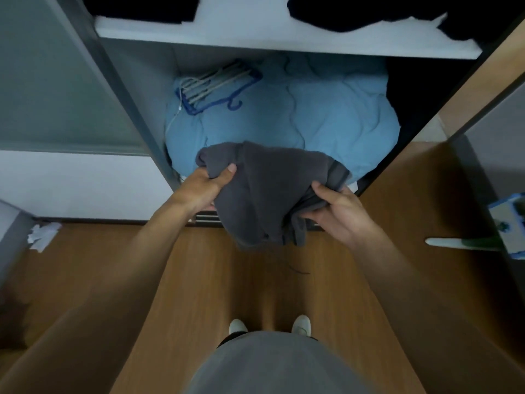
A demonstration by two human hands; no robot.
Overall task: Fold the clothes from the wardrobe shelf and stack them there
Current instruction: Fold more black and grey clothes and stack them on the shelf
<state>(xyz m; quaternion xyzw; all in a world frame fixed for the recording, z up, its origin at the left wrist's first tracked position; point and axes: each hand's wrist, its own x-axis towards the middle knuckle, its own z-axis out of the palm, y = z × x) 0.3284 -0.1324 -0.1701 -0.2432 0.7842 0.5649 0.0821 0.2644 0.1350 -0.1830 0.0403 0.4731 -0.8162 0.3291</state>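
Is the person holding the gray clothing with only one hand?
No, the left hand grips one side of the dark gray garment and the right hand grips the other.

Person's wearing a plain grey top w/ dark bottoms peeking under its hem, & white shoes; forearms, left hand & right hand going bare.

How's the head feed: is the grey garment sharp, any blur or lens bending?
Head view: dim, bluish light; the dark grey garment, left hand and right hand gripping it are sharp; forearms near the bottom edge go soft; wide-angle distortion splays the wardrobe sides outward; dark clothes on the white shelf are crushed to black.
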